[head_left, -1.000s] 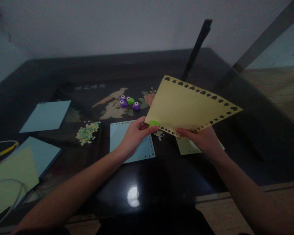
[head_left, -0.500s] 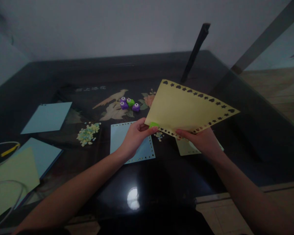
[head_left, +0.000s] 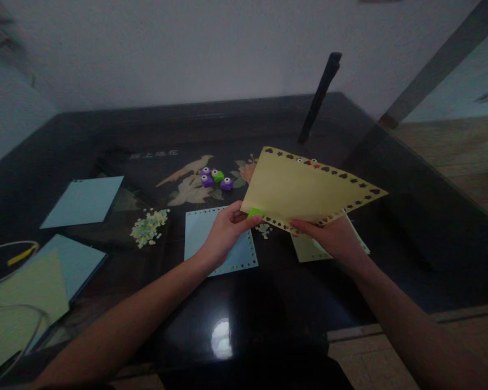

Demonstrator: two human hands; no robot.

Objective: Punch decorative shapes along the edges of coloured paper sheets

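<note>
A: What do you hold now?

B: You hold a yellow paper sheet (head_left: 305, 189) above the black glass table (head_left: 268, 303). Its far and near edges carry punched holes: hearts, stars, spades.

A: Which way does it point?

B: Long axis runs left to right; the right corner sits toward the table's right edge, slightly tilted.

A: And the hands?

B: Your left hand (head_left: 224, 232) grips a green punch (head_left: 255, 213) at the sheet's left corner. Your right hand (head_left: 334, 237) pinches the near edge.

A: Room around?

B: A blue sheet (head_left: 215, 238) lies just under the left hand, confetti pile (head_left: 148, 225) to the left, small punches (head_left: 216, 177) behind. The near table part is open.
</note>
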